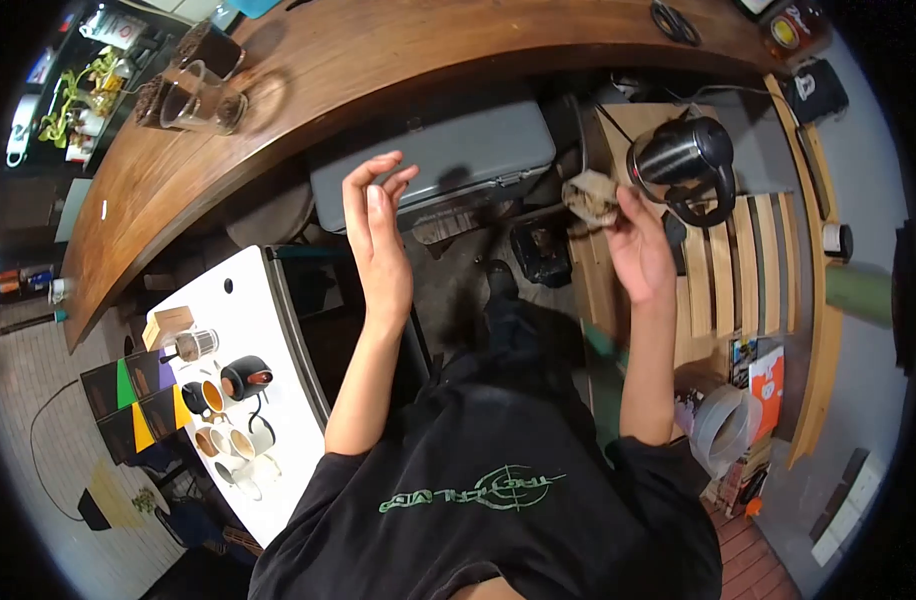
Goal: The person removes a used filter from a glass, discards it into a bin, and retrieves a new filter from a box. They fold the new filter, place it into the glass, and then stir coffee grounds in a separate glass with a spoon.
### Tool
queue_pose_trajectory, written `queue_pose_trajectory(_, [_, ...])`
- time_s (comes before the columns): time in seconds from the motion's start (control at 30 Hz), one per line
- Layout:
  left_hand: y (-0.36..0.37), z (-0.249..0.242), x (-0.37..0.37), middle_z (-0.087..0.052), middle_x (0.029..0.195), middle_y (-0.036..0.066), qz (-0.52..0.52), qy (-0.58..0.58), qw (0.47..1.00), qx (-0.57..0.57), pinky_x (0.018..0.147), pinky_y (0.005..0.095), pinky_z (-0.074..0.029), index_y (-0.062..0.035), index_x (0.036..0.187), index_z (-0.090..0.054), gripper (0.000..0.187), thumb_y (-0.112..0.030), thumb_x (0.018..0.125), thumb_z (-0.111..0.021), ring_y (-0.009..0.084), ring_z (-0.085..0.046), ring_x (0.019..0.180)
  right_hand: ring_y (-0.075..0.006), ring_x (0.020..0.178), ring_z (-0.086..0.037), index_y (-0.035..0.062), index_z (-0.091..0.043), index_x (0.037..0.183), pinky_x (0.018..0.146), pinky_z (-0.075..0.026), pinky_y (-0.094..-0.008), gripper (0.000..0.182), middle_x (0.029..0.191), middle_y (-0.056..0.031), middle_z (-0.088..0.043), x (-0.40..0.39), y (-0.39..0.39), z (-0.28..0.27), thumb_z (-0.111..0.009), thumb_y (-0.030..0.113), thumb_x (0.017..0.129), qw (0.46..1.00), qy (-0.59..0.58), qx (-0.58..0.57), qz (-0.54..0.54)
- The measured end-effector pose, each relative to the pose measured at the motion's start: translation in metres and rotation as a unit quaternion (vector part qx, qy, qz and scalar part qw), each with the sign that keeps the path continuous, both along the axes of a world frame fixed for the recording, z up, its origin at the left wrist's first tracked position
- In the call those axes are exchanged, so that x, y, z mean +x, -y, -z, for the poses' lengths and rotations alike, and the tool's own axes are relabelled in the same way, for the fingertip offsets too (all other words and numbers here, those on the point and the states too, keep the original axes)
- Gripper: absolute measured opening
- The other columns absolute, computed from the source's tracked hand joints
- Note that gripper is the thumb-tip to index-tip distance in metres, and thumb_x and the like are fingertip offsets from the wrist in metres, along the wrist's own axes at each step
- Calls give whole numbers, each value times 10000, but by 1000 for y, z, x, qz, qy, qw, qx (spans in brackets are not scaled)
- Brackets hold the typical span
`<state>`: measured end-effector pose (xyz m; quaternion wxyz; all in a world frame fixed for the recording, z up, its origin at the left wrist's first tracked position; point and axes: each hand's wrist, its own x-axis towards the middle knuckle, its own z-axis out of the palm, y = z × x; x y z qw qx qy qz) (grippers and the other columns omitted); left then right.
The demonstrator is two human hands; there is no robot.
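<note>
My right hand (pixel 642 250) is closed on a small, angular, clear-looking container (pixel 590 198) with beige-brown contents, held between thumb and fingers. Just beyond that hand, to the right, stands a black and steel electric kettle (pixel 682 160) on a wooden surface. My left hand (pixel 380 240) is raised with its fingers apart and loosely bent, holding nothing. It overlaps the front edge of a large grey case (pixel 458 150) in this view.
A curved wooden counter (pixel 398 60) spans the far side, with clear cups (pixel 203 100) of dark soil at its left. Mugs and a dark pot (pixel 244 377) stand on a white top (pixel 218 300). Wooden slats (pixel 748 260) and a clear plastic tub (pixel 723 430) are at right.
</note>
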<state>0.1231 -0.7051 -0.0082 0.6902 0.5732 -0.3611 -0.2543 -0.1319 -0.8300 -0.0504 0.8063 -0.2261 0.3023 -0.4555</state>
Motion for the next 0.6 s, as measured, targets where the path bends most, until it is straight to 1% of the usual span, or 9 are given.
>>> queue_pose_trajectory(0.1, [-22, 25, -15, -515, 1339, 134, 15, -16, 999, 23, 1092, 372, -364, -52, 1280, -471, 400, -380, 1074, -368, 227, -554, 1232, -154, 993, -619, 57, -641, 999, 885, -484, -295, 73, 1036, -59, -675, -25, -40, 54, -669, 71, 933, 999, -34, 21, 30])
queue_pose_trajectory(0.17, [-38, 44, -23, -516, 1333, 133, 19, -24, 999, 44, 1095, 379, -368, -51, 1271, -473, 401, -385, 1071, -376, 231, -558, 1225, -160, 957, -627, 51, -629, 994, 878, -489, -301, 82, 1009, -66, -674, -38, -62, 95, -675, 71, 929, 991, -92, 60, 82])
queue_pose_trajectory(0.3, [-63, 87, -42, -526, 1314, 126, 32, -53, 992, 108, 1079, 371, -391, -47, 1256, -480, 393, -377, 1072, -373, 229, -576, 1198, -156, 846, -622, 52, -571, 970, 810, -518, -318, 140, 940, -56, -640, -57, -91, 216, -698, 66, 913, 961, -194, 131, 150])
queue_pose_trajectory(0.37, [-75, 104, -53, -530, 1305, 121, 41, -74, 987, 136, 1067, 377, -404, -45, 1231, -493, 380, -369, 1073, -375, 228, -584, 1181, -150, 810, -608, 43, -536, 988, 797, -522, -331, 192, 917, -54, -611, -66, -91, 283, -706, 64, 900, 944, -250, 147, 160])
queue_pose_trajectory(0.4, [-82, 114, -57, -531, 1304, 120, 47, -83, 985, 146, 1063, 378, -408, -45, 1221, -497, 375, -367, 1072, -377, 228, -586, 1176, -172, 779, -637, 43, -569, 982, 742, -544, -311, 156, 928, -79, -646, -67, -88, 312, -694, 20, 893, 929, -274, 168, 185])
queue_pose_trajectory(0.47, [-90, 131, -67, -532, 1273, 122, 44, -92, 980, 171, 1050, 382, -416, -28, 1183, -508, 378, -368, 1067, -392, 220, -593, 1126, -176, 807, -617, 13, -541, 1053, 795, -529, -339, 224, 932, -72, -613, -73, -80, 368, -696, 43, 895, 905, -333, 179, 194])
queue_pose_trajectory(0.5, [-93, 144, -70, -532, 1262, 122, 42, -94, 979, 177, 1046, 389, -420, -24, 1181, -508, 380, -367, 1067, -390, 220, -592, 1114, -176, 807, -617, 13, -541, 1053, 795, -529, -339, 224, 932, -72, -613, -73, -70, 390, -696, 43, 895, 906, -332, 176, 195])
queue_pose_trajectory(0.57, [-100, 176, -78, -533, 1243, 123, 34, -98, 975, 197, 1042, 400, -428, -19, 1182, -508, 391, -372, 1068, -383, 220, -590, 1098, -180, 856, -619, 29, -538, 1106, 787, -533, -332, 286, 958, -65, -620, -74, -58, 432, -710, 48, 878, 889, -343, 236, 189])
queue_pose_trajectory(0.6, [-103, 190, -84, -534, 1235, 123, 27, -99, 972, 211, 1042, 404, -430, -17, 1185, -507, 400, -378, 1070, -378, 218, -587, 1092, -180, 856, -619, 29, -538, 1106, 787, -533, -332, 286, 958, -65, -620, -75, -50, 456, -710, 48, 878, 889, -345, 236, 186])
